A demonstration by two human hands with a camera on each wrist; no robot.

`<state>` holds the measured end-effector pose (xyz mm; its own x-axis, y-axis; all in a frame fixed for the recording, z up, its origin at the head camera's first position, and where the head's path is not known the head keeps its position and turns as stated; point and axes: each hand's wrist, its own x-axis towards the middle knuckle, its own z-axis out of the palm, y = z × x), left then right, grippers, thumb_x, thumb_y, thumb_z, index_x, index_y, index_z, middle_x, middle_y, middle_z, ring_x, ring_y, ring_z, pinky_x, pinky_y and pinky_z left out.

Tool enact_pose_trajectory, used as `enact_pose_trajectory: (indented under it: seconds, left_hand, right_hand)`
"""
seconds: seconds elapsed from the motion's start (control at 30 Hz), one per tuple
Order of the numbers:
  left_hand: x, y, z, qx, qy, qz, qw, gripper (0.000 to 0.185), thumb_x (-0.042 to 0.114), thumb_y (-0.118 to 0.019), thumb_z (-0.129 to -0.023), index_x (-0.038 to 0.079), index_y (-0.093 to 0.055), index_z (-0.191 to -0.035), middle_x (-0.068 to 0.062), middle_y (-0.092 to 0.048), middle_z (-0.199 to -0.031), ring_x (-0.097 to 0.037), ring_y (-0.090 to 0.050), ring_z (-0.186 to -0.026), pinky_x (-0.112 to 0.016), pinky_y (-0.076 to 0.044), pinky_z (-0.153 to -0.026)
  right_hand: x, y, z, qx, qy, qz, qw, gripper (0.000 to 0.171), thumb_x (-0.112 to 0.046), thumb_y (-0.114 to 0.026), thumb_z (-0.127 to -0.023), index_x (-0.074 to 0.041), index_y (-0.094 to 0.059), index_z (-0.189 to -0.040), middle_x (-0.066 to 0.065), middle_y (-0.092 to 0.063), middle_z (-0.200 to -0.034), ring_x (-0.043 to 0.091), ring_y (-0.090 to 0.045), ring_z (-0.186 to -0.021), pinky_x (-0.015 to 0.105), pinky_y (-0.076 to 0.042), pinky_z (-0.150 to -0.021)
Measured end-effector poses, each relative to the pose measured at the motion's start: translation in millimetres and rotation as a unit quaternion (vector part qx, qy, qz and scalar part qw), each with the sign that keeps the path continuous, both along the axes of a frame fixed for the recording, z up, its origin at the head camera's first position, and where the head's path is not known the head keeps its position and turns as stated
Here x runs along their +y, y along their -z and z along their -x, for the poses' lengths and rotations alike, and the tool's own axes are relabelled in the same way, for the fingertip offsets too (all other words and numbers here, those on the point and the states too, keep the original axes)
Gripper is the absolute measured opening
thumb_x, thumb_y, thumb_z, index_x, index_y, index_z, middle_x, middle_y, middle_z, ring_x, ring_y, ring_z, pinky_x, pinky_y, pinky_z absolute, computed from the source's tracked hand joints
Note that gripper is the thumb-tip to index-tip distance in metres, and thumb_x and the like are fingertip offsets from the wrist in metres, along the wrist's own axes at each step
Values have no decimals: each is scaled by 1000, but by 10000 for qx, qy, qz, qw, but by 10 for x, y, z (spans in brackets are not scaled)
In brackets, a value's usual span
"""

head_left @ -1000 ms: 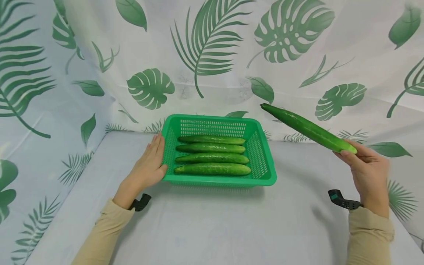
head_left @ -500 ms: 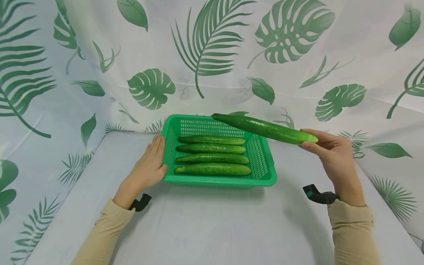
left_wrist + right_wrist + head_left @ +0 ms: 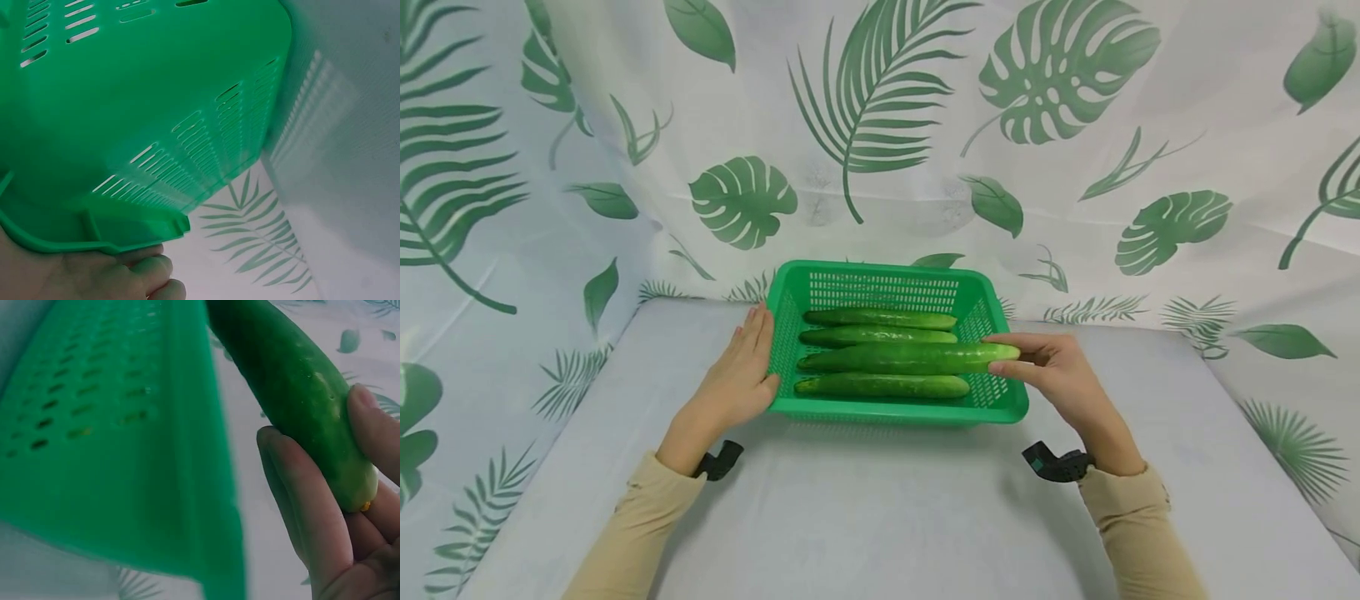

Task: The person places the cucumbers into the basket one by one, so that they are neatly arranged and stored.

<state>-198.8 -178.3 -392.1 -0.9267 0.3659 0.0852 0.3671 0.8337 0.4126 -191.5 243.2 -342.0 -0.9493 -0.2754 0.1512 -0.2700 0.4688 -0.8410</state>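
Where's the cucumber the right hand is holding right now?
In the head view, the held cucumber lies across the green basket, over the other cucumbers, its right end pinched by the right hand.

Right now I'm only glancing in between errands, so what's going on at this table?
A person is loading cucumbers into a green plastic basket on a white table. The right hand pinches one end of a long cucumber that lies across the basket, its held end over the right rim. The left hand rests flat against the basket's left side. Three other cucumbers show in rows inside the basket.
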Motion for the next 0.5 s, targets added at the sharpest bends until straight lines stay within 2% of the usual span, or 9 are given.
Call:
enact_pose_trajectory:
  seconds: [0.13, 0.33, 0.5]
  left_hand:
    - [4, 1, 1, -2, -2, 33, 10000, 80, 12, -45, -95, -8, 5, -154, -20, 14, -163, -34, 11, -150, -52, -5, -120]
    - [8, -13, -2, -13, 2, 14, 10000, 80, 11, -44, -94, -9, 4, -154, -20, 14, -163, -31, 13, -150, -52, -4, -120]
    - [13, -19, -5, -35, 8, 1, 10000, 80, 11, -44, -94, -9, 5, -154, -20, 14, -163, -32, 13, -150, -51, -4, -121]
  right_hand:
    - [-78, 121, 32, -250, -164, -125, 9995, 34, -21, -77, -88, -9, -74, -119, 7, -71, -113, 18, -59, -84, 28, -50, -66]
    - [-158, 227, 57, -597, -345, -179, 9975, 32, -21, -79, -85, -9, -76, -115, 7, -73, -97, 16, -60, -76, 27, -49, -56]
    - [-189, 236, 46, -628, -357, -260, 9970, 31, -20, -79, -85, -8, -76, -114, 5, -73, -87, 28, -62, -73, 26, -48, -54]
